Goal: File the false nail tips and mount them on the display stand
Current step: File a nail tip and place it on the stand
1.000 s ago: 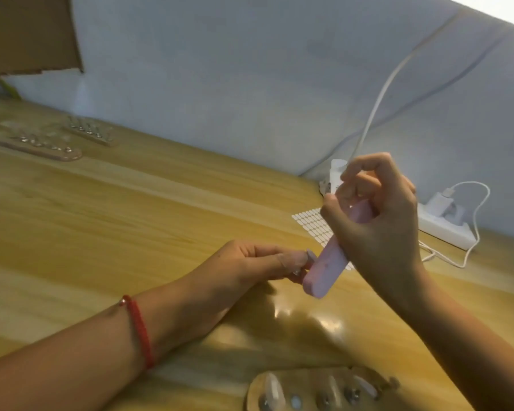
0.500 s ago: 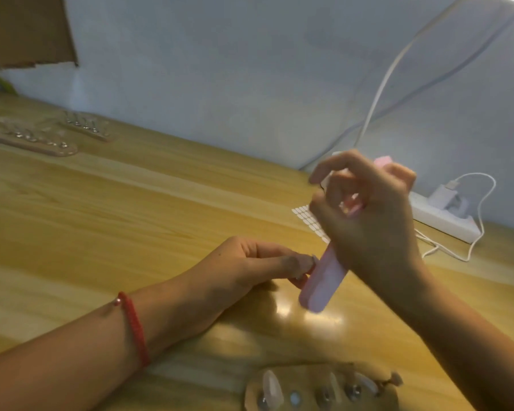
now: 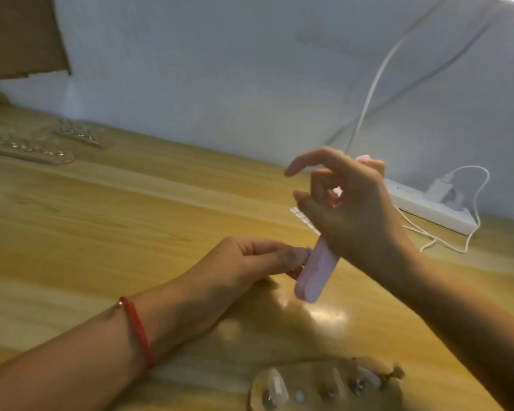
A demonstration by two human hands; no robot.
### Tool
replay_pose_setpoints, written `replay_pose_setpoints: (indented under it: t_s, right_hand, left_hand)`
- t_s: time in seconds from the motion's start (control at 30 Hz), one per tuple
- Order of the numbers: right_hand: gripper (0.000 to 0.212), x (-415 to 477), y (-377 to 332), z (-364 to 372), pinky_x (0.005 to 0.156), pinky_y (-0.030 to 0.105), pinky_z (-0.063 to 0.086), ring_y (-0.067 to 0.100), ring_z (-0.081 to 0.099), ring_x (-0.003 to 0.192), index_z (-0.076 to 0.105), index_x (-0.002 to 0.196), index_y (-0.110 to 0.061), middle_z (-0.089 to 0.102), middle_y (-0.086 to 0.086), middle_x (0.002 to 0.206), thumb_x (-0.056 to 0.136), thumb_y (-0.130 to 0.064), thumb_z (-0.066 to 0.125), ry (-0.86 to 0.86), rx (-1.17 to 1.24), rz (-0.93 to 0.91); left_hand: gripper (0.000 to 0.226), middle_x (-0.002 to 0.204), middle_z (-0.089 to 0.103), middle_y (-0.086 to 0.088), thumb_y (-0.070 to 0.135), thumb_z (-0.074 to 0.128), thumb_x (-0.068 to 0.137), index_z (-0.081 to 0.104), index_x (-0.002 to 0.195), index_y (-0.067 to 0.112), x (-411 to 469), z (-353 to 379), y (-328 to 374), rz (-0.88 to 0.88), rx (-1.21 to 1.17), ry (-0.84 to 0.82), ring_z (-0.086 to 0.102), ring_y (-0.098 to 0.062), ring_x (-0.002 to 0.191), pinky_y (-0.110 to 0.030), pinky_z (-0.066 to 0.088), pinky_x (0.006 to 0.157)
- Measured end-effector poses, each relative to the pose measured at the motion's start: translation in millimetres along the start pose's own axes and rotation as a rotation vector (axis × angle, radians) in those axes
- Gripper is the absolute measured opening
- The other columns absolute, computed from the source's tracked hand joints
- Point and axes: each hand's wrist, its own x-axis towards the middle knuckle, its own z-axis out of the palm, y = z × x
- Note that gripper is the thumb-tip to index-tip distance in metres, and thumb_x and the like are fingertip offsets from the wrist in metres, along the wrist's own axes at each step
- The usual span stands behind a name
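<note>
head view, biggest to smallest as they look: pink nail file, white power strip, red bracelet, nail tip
pink nail file and white power strip: alike, file nearer and half hidden by right hand, unranked
red bracelet
nail tip, pinched in left hand

The right hand [image 3: 350, 215] holds a pink block-shaped nail file [image 3: 316, 272] against a small false nail tip [image 3: 308, 251] pinched by the left hand [image 3: 244, 268] above the wooden table [image 3: 101, 221].

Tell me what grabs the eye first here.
Centre frame, the right hand holds a pink nail file against the left hand, whose fingertips pinch a barely visible nail tip. A red bracelet stands out on the left wrist; a display stand with mounted tips sits at the bottom edge.
</note>
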Motion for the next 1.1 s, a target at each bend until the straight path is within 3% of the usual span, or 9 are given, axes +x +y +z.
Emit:
replay_pose_setpoints:
  t_s: [0.1,0.17,0.27,0.47,0.6,0.7,0.87,0.97,1.1]
  right_hand:
    - [0.027,2,-7,4,0.089,0.052,0.044,0.016,0.043,0.055,0.062,0.118,-0.027,0.045,-0.013,0.048,0.091,-0.026,0.065,0.016,0.124,0.063]
    - [0.030,-10,-22,12,0.077,0.051,0.044,0.020,0.043,0.059,0.053,0.125,-0.042,0.047,-0.023,0.050,0.095,-0.039,0.053,-0.088,0.123,-0.036]
    - [0.032,3,-6,6,0.079,0.055,0.044,0.019,0.046,0.058,0.052,0.132,-0.035,0.048,-0.018,0.051,0.100,-0.031,0.050,-0.028,0.077,0.034]
    - [0.035,-9,-13,14,0.077,0.032,0.032,0.029,0.045,0.070,0.045,0.132,-0.043,0.049,-0.010,0.050,0.098,-0.036,0.045,-0.113,0.017,-0.076]
    - [0.038,6,7,8,0.075,0.028,0.033,0.022,0.040,0.060,0.049,0.139,-0.026,0.042,-0.011,0.049,0.102,-0.019,0.047,0.000,0.074,0.100]
    - [0.036,-16,-12,19,0.074,0.025,0.031,0.022,0.040,0.074,0.045,0.136,-0.040,0.049,-0.009,0.050,0.100,-0.032,0.042,-0.070,-0.030,-0.054]
    - [0.032,1,14,9,0.060,0.028,0.032,0.016,0.035,0.051,0.058,0.129,-0.029,0.037,-0.008,0.050,0.100,-0.021,0.045,0.093,0.155,0.214]
    - [0.034,-12,3,22,0.056,0.029,0.037,0.016,0.040,0.048,0.062,0.124,-0.034,0.039,-0.009,0.050,0.097,-0.025,0.043,0.021,0.035,0.048]
    - [0.036,17,38,-24,0.054,0.028,0.041,0.009,0.042,0.050,0.059,0.126,-0.021,0.043,-0.005,0.057,0.102,-0.011,0.035,0.208,0.183,0.531]
  left_hand:
    - [0.028,0.078,0.073,0.002,0.043,0.074,0.066,0.078,0.080,0.019,-1,-1,-2,0.006,0.006,0.011,0.059,-0.015,0.074,-0.021,0.043,0.066]
    - [0.024,0.082,0.074,-0.001,0.037,0.076,0.069,0.078,0.084,0.018,-2,0,0,0.015,-0.051,-0.028,0.063,-0.013,0.077,-0.020,0.047,0.068]
    - [0.022,0.076,0.073,0.001,0.036,0.077,0.068,0.078,0.080,0.018,-2,2,2,0.001,-0.037,-0.009,0.064,-0.008,0.067,-0.018,0.048,0.061]
    - [0.034,0.086,0.075,-0.007,0.038,0.074,0.067,0.077,0.087,0.011,-1,0,-1,0.002,-0.059,-0.018,0.066,-0.011,0.077,-0.020,0.048,0.072]
    - [0.033,0.074,0.072,-0.005,0.036,0.078,0.065,0.076,0.080,0.007,0,0,-2,-0.021,-0.059,0.022,0.063,-0.010,0.064,-0.018,0.048,0.060]
    - [0.017,0.074,0.073,-0.003,0.028,0.074,0.066,0.079,0.076,0.015,-2,4,0,-0.001,-0.046,0.016,0.064,-0.006,0.067,-0.014,0.046,0.062]
    - [0.012,0.058,0.066,0.003,0.028,0.071,0.066,0.076,0.064,0.018,-1,8,0,-0.010,-0.030,0.050,0.054,-0.004,0.050,-0.014,0.040,0.048]
    - [0.014,0.067,0.071,-0.001,0.026,0.080,0.066,0.078,0.072,0.014,0,6,1,0.028,0.002,0.048,0.060,-0.006,0.060,-0.016,0.045,0.057]
    - [0.035,0.079,0.073,-0.002,0.049,0.076,0.057,0.079,0.079,0.022,1,1,-3,0.011,0.003,0.086,0.063,-0.006,0.074,-0.030,0.043,0.085]
